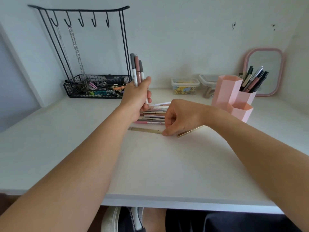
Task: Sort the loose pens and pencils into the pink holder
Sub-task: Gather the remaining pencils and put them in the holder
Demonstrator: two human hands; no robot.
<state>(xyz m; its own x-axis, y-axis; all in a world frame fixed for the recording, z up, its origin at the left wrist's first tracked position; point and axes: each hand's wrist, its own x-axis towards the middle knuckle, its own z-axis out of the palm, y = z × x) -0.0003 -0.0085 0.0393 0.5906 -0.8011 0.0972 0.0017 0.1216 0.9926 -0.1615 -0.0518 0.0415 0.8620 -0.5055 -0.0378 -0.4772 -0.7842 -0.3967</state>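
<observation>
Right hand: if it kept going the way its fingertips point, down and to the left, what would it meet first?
The right hand already has its fingertips at the end of the tan pencil lying on the desk, so that pencil comes first, though whether they touch is unclear.

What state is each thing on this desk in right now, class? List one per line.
Left hand: raised, grips three pens upright.
Right hand: fingers curled, fingertips on a gold pencil lying flat.
Second gold pencil: flat, angled, partly under the wrist.
Loose pens: lying in a row.
Pink holder: upright, back compartment holding pens, front two look empty.
Clip box: lid on.
</observation>
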